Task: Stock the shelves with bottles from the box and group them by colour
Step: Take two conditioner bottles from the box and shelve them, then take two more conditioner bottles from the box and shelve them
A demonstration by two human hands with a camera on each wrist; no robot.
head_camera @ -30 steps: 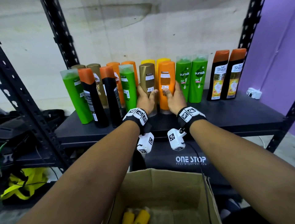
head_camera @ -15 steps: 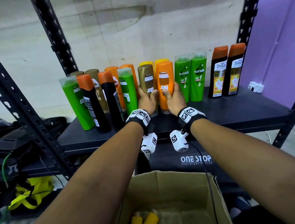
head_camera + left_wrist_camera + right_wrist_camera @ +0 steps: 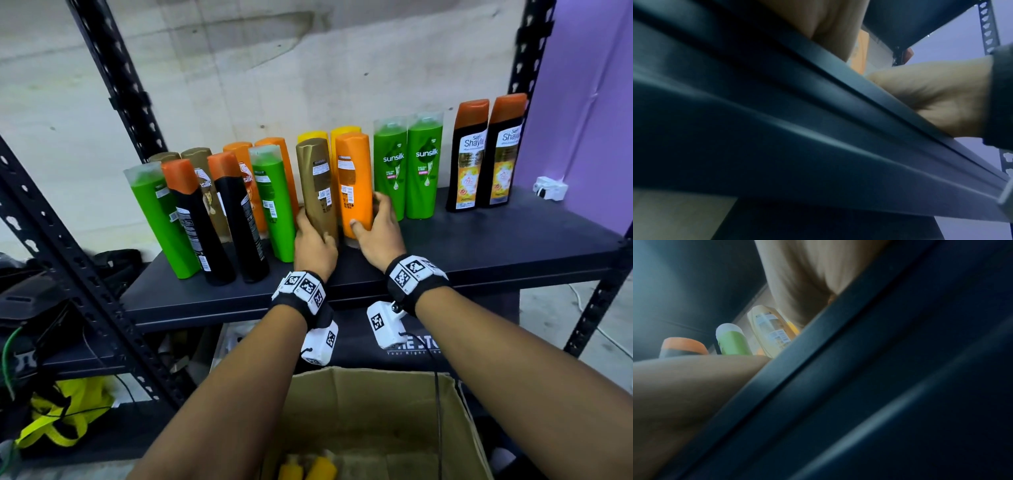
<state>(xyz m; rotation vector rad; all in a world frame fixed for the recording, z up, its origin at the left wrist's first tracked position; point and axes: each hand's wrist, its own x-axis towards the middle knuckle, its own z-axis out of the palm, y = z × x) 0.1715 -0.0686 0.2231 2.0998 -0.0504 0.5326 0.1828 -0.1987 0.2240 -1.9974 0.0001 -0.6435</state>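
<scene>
On the dark shelf [image 3: 479, 246] my left hand [image 3: 313, 243] grips the base of a gold bottle [image 3: 317, 185], which stands upright. Beside it my right hand [image 3: 375, 226] grips the lower part of an orange bottle [image 3: 354, 181], thumb in front and fingers round its right side. Two yellow bottles [image 3: 346, 132] stand behind these. Left of them stand several green, black, gold and orange bottles [image 3: 239, 205], leaning. To the right are two green Sunsilk bottles [image 3: 407, 164] and two black bottles with orange caps [image 3: 486, 154]. The cardboard box [image 3: 373, 421] below holds two yellow bottles [image 3: 306, 469].
Black perforated shelf uprights [image 3: 113, 78] rise at left and right. A white plug [image 3: 548, 188] lies on the shelf's right end by the purple wall. Bags and a yellow strap [image 3: 58, 421] lie on the floor at left. Both wrist views show mostly the shelf edge [image 3: 838, 113].
Both hands still hold the same two bottles at the shelf's middle. My thumbs have slid lower on the bottles and the head view has tilted slightly up.
</scene>
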